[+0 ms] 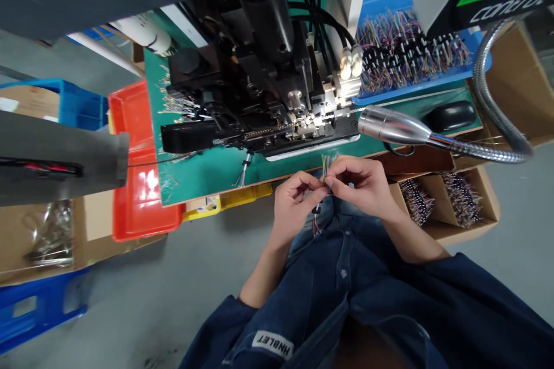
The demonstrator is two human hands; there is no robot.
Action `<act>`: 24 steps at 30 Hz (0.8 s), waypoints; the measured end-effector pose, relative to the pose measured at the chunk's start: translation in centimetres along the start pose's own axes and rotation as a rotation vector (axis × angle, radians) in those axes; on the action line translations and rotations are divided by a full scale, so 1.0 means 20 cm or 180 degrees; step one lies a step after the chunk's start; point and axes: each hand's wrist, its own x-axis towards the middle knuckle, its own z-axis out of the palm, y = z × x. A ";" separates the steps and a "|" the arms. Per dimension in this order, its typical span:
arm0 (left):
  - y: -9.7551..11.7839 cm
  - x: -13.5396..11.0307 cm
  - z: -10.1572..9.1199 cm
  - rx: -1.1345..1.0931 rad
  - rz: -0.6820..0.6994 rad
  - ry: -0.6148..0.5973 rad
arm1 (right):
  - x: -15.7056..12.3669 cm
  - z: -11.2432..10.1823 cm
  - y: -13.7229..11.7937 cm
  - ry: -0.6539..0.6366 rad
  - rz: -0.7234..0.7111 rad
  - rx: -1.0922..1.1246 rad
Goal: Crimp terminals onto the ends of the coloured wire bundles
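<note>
- Here, the left hand [294,203] and the right hand [366,183] meet just off the near edge of the bench [203,170], above the person's lap. Both pinch one wire bundle [325,166] between fingertips.
- The wire bundle is made of thin coloured leads. Its upper ends fan out above the fingers, and its lower ends hang down against the denim.
- The black crimping machine [259,86] fills the middle of the green bench top. Loose wire offcuts lie around its base.
- The metal head of the gooseneck lamp [392,125] hangs over the near right edge of the bench, just above the right hand and between that hand and the machine.
- The blue tray [433,78] at the far right corner is heaped with connector-ended harnesses. A black mouse [450,116] sits in front of it.
- The cardboard box [485,184] below the right edge holds two further harness bunches.
- The red tray [141,190] lies off the left edge, with a yellow bin [236,198] beside it under the near edge.
</note>
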 end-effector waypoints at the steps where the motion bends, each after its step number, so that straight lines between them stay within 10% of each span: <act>1: 0.00 0.00 0.00 0.0056 -0.0050 -0.0049 | 0.01 0.00 -0.01 0.0040 -0.0065 -0.0023; 10: 0.01 -0.02 0.00 -0.0548 -0.0153 -0.0001 | 0.07 -0.08 0.00 0.0149 0.0672 0.0564; 24: 0.02 0.00 -0.03 -0.0392 -0.0180 -0.0090 | 0.05 0.02 0.03 -0.0250 -0.0549 -0.0140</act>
